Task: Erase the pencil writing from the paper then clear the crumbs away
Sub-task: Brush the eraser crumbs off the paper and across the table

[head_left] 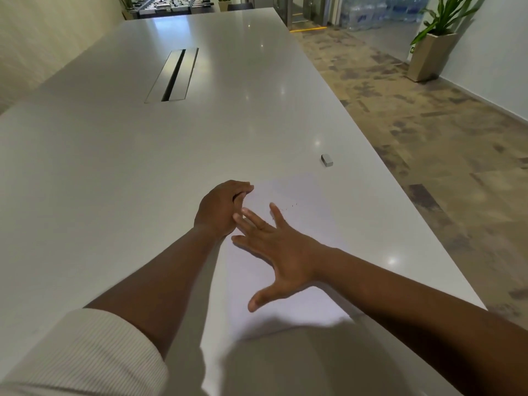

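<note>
The right hand (281, 250) spreads flat over the paper (300, 224), gripping nothing. The left hand (220, 208) rests at the paper's left edge, fingers loosely curled; the eraser (327, 160) lies apart, upper right.

Head camera, looking forward and down the table.
The single wide-angle view sits above the person's forearms, close over the near end of the long white table (114, 155), facing along it toward the far wall; floor shows at right.

Long white table (120, 144) with a metal cable hatch (173, 75) set in its middle, slot dark. Patterned brown carpet (423, 115) to the right. 1 potted plant (434, 50) against the white wall (497, 61); stacked water bottles (380, 10) beyond.
</note>
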Tool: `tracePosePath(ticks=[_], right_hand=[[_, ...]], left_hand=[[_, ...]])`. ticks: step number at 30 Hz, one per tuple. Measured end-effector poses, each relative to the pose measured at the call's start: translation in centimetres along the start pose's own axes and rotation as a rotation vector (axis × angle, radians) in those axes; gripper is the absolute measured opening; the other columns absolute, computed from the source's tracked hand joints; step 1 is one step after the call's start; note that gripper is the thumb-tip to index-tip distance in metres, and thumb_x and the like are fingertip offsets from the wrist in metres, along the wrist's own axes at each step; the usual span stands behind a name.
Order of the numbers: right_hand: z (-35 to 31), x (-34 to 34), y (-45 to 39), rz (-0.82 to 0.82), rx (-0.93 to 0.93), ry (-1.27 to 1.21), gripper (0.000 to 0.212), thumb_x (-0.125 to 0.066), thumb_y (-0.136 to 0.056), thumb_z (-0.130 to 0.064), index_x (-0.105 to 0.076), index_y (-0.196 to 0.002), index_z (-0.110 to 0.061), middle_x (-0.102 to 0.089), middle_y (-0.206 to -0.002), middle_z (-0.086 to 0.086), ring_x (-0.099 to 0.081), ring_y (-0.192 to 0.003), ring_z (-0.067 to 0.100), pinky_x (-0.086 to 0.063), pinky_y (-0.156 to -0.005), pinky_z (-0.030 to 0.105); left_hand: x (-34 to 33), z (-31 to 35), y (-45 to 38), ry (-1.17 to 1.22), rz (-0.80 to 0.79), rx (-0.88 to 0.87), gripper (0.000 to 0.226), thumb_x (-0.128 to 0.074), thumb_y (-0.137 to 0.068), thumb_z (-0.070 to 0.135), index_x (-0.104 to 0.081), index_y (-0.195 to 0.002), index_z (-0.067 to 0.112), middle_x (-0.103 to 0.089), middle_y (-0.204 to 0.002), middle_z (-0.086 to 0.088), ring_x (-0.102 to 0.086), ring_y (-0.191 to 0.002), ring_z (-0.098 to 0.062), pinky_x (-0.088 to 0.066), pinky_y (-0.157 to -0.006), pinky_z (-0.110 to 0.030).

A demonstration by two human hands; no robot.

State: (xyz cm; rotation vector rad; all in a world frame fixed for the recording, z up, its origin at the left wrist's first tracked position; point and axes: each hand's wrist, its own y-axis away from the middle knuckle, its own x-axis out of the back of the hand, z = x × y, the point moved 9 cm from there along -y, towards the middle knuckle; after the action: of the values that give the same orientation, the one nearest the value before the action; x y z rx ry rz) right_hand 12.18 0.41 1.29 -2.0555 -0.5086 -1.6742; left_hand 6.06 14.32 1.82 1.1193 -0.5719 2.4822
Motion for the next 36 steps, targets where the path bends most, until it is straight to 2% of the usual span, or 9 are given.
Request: tracePosePath(ticks=[5,8,12,18,21,25,27,31,36], right_hand=[[4.5,1.8,1.0,0.137,-0.268,0.007,0.064,-0.024,-0.102,-0.050,-0.029,-0.152,-0.012,-0.002,-0.164,0.006,0.015,-0.150,0.015,-0.003,-0.118,0.059],[4.9,2.7,1.4,0.221,-0.269,-0.113,0.071,-0.026,-0.098,-0.061,-0.034,-0.149,-0.011,-0.009,-0.164,0.003,0.011,-0.150,0.009,-0.005,-0.119,0.058],[2.0,0.7,1.3,0.066,-0.053,0.003,0.104,-0.035,-0.078,-0.088,-0.021,-0.153,-0.018,0.003,-0.165,0.001,0.015,-0.150,0.013,0.013,-0.118,0.055],[7.0,2.9,1.8,0.197,-0.359,-0.037,0.059,-0.029,-0.102,-0.047,-0.035,-0.149,-0.011,-0.010,-0.164,0.004,0.007,-0.151,0.013,-0.008,-0.120,0.054],[7.1,3.6,2.6,0.239,-0.255,-0.225,0.079,-0.042,-0.092,-0.065,-0.034,-0.150,-0.012,-0.012,-0.164,-0.002,0.004,-0.151,0.007,-0.008,-0.123,0.049],[5.6,1.4,3.2,-0.021,-0.098,-0.177,0.113,-0.052,-0.070,-0.086,-0.021,-0.154,-0.018,0.003,-0.164,-0.008,0.014,-0.149,0.005,0.003,-0.122,0.038],[6.1,1.1,3.1,-0.033,-0.102,-0.148,0.110,-0.051,-0.073,-0.084,-0.020,-0.155,-0.016,0.003,-0.164,-0.008,0.014,-0.148,0.004,0.001,-0.123,0.037],[9.1,2.7,3.7,0.157,-0.287,-0.389,0.075,-0.051,-0.094,-0.054,-0.023,-0.154,-0.017,-0.007,-0.163,-0.012,0.006,-0.147,-0.005,-0.017,-0.123,0.041],[7.5,1.3,3.9,-0.019,-0.178,-0.227,0.111,-0.053,-0.071,-0.086,-0.019,-0.155,-0.021,0.002,-0.164,-0.014,0.012,-0.147,-0.002,0.000,-0.123,0.034]], left_hand=[[0.2,0.3,0.0,-0.053,0.047,-0.022,0.033,-0.050,-0.105,0.013,-0.074,-0.126,0.022,-0.069,-0.133,0.009,-0.061,-0.125,-0.014,-0.047,-0.107,-0.035],[0.1,0.3,0.0,-0.059,0.046,-0.024,0.033,-0.050,-0.106,0.013,-0.074,-0.126,0.022,-0.069,-0.132,0.008,-0.061,-0.124,-0.014,-0.047,-0.107,-0.034],[0.1,0.2,0.0,-0.050,0.043,-0.025,0.032,-0.050,-0.106,0.013,-0.074,-0.126,0.022,-0.069,-0.131,0.008,-0.062,-0.123,-0.013,-0.048,-0.105,-0.033],[0.0,0.0,-0.1,-0.061,0.043,-0.013,0.033,-0.050,-0.105,0.013,-0.074,-0.126,0.023,-0.068,-0.133,0.010,-0.060,-0.125,-0.012,-0.046,-0.107,-0.032],[0.0,0.0,-0.2,-0.069,0.044,-0.018,0.033,-0.050,-0.105,0.013,-0.074,-0.126,0.023,-0.069,-0.133,0.010,-0.061,-0.125,-0.013,-0.047,-0.106,-0.033],[0.0,0.0,-0.1,-0.060,0.050,-0.019,0.034,-0.050,-0.105,0.012,-0.074,-0.126,0.023,-0.069,-0.133,0.009,-0.061,-0.125,-0.013,-0.047,-0.107,-0.034],[-0.1,0.0,-0.1,-0.056,0.052,-0.020,0.034,-0.050,-0.105,0.012,-0.074,-0.126,0.024,-0.068,-0.133,0.010,-0.061,-0.125,-0.013,-0.047,-0.107,-0.034],[-0.1,-0.3,-0.1,-0.049,0.052,0.005,0.034,-0.050,-0.105,0.013,-0.074,-0.125,0.026,-0.068,-0.133,0.012,-0.060,-0.126,-0.011,-0.047,-0.106,-0.031],[-0.1,-0.2,-0.2,-0.060,0.053,-0.006,0.034,-0.049,-0.105,0.014,-0.074,-0.125,0.025,-0.068,-0.133,0.011,-0.060,-0.125,-0.012,-0.047,-0.106,-0.032]])
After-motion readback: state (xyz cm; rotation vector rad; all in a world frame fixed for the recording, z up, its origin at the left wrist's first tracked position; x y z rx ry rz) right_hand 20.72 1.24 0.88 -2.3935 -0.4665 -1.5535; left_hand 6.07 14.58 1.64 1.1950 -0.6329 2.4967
